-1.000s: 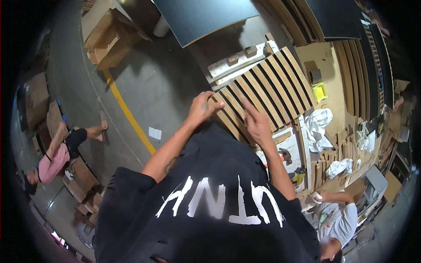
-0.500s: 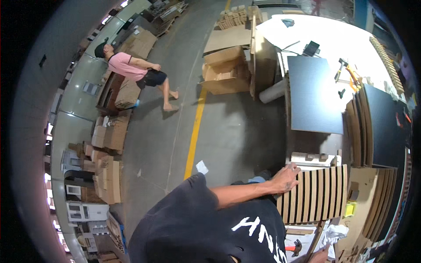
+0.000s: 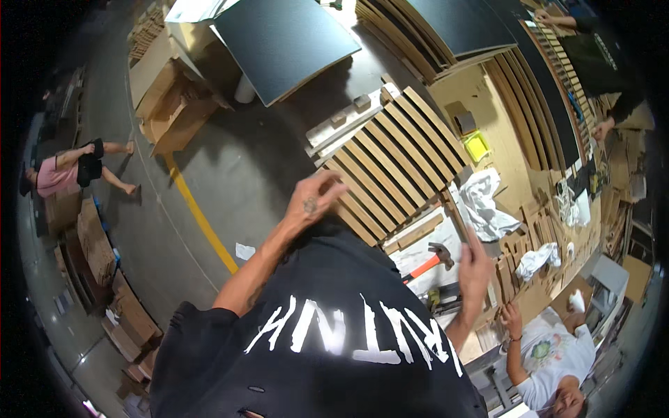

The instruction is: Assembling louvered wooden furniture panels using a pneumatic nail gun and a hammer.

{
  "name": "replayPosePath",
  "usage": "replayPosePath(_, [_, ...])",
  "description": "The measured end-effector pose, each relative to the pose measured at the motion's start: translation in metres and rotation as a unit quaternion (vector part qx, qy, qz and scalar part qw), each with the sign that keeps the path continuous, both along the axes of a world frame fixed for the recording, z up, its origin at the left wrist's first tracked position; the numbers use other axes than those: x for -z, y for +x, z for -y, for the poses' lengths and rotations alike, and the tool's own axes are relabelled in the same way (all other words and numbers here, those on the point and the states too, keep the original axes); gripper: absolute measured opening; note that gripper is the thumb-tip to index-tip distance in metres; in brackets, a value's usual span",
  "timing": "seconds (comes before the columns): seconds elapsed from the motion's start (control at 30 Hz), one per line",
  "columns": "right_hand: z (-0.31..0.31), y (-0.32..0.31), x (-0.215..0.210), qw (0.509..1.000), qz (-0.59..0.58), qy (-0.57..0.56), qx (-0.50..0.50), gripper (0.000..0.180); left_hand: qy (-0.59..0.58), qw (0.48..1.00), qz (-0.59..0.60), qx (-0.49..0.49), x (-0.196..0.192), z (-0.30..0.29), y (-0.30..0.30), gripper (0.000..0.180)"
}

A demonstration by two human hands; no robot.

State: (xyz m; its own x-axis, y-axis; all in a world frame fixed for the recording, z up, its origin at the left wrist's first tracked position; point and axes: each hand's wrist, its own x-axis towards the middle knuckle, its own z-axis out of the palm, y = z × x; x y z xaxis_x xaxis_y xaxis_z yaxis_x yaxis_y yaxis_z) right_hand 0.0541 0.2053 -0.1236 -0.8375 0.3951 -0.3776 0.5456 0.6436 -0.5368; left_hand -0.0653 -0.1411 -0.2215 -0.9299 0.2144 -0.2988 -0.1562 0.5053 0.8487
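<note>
A panel of light wooden slats with dark gaps (image 3: 399,164) lies in front of me on the workbench. My left hand (image 3: 313,198) is at its left corner, thumb and fingers apart and loosely bent; whether the fingertips touch the slats I cannot tell. Past the panel's near right corner, my right hand (image 3: 476,272) hovers with fingers stretched out, slightly blurred and holding nothing. Between it and my body lies a claw hammer with an orange handle (image 3: 426,265). Crumpled white cloth (image 3: 484,205) sits just beyond my right hand.
A yellow tray (image 3: 477,147) stands right of the panel. Dark boards (image 3: 286,45) and stacked slatted panels (image 3: 533,111) are beyond. A person in white (image 3: 554,355) works at lower right, another in dark clothes (image 3: 592,63) at upper right. Someone in pink (image 3: 59,171) is far left.
My view has swung right and down. My left hand has loosened from lying over the panel's edge. My right hand has come up into fuller view beside the cloth.
</note>
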Motion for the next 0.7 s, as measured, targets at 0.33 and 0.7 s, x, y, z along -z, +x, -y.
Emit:
replayPosePath(0.33, [0.112, -0.025, 0.037, 0.930, -0.006, -0.311, -0.197, 0.038, 0.251, 0.911, 0.321, -0.068, -0.024, 0.009, 0.020, 0.021])
replayPosePath(0.7, [0.120, -0.057, 0.066, 0.906, 0.080, -0.259, -0.324, 0.042, 0.276, 0.887, 0.241, -0.280, 0.025, 0.035, 0.021, 0.021])
